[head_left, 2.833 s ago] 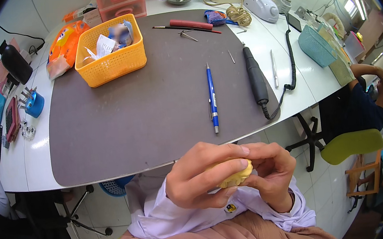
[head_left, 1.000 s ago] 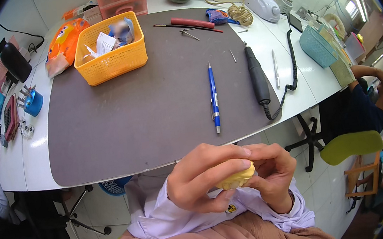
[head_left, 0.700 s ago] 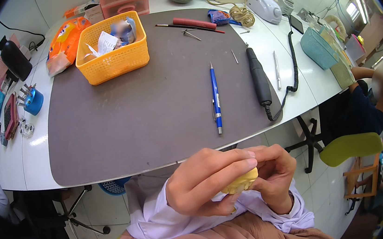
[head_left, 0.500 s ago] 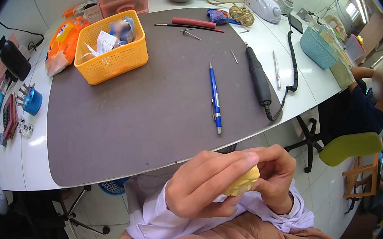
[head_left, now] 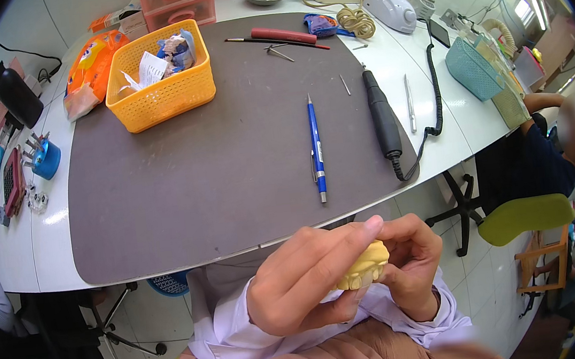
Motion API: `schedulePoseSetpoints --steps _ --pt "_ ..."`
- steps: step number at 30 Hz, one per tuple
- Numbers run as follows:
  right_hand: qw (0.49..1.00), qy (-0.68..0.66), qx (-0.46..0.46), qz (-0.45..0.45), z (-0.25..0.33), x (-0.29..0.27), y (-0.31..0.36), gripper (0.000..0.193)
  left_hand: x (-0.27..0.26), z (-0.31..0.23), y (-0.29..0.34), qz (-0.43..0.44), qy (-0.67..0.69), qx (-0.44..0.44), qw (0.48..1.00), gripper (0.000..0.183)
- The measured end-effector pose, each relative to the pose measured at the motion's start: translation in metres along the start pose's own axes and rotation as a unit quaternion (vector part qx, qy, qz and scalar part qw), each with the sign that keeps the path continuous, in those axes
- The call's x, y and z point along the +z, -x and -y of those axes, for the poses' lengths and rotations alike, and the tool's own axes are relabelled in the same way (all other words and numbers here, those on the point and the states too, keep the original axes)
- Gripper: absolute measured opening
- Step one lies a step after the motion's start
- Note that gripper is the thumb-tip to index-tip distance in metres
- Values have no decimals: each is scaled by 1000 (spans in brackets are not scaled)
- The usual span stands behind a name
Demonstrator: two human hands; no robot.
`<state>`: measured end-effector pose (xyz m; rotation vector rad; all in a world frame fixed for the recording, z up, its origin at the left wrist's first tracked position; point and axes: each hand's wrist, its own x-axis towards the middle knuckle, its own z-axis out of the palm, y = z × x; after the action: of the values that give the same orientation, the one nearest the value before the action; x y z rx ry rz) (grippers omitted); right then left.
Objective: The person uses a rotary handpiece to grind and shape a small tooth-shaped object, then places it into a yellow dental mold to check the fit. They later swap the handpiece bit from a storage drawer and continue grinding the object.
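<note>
A yellow dental cast with a row of teeth is held in front of my chest, below the table's near edge. My left hand wraps over it from the left, fingers on top and thumb underneath. My right hand grips its right end with curled fingers. Most of the cast is hidden by my fingers.
A dark grey mat covers the white table. On it lie a blue pen, a black handpiece with cord, an orange basket, and thin tools. A seated person is at the right. Blue holders and tools crowd the left edge.
Both hands have stayed on the cast, shifting slightly lower and turning it a little. Nothing on the table has moved.
</note>
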<state>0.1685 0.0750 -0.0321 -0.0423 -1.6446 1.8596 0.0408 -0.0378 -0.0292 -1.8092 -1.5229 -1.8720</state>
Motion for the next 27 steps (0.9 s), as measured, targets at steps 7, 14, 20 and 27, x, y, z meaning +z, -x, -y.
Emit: schedulePoseSetpoints --steps 7,14,20,27 --pt "999 35 4 -15 -1 -2 1 37 3 3 -1 -2 47 -30 998 54" --pt "999 37 1 -12 -1 -1 0 36 4 6 1 -11 59 -37 998 53" --pt "999 38 6 -25 0 2 1 36 2 -1 0 9 39 -66 997 53" --pt "998 53 0 -40 -2 3 3 36 4 2 4 7 102 -59 993 42"
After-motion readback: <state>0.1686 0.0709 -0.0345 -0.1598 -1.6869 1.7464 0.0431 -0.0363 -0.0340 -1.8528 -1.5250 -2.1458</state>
